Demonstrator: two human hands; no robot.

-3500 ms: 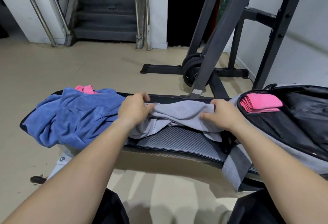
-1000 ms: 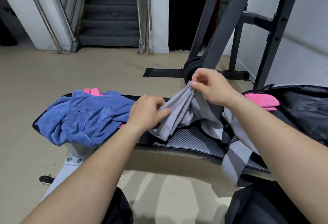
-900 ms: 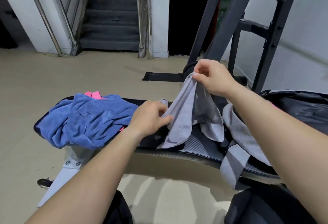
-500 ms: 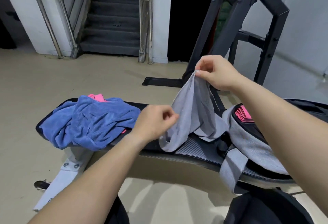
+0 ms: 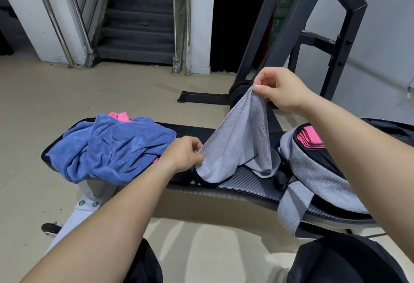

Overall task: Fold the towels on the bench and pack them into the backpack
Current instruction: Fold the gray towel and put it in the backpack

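with the right hand [image 5: 282, 90] pinching the grey towel [image 5: 239, 141] by its top corner above the bench [image 5: 246, 184] and the left hand [image 5: 182, 155] nipping its lower edge, she'd best slide those lower fingers out to the next corner, then pull taut.

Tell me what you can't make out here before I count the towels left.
Head view, loose pink towel: the blue towel covers all but slivers.
Head view, backpack interior: the right forearm crosses it; the folded pink towel shows only partly.
Head view, grey towel: its lower corners are lost in its own folds.
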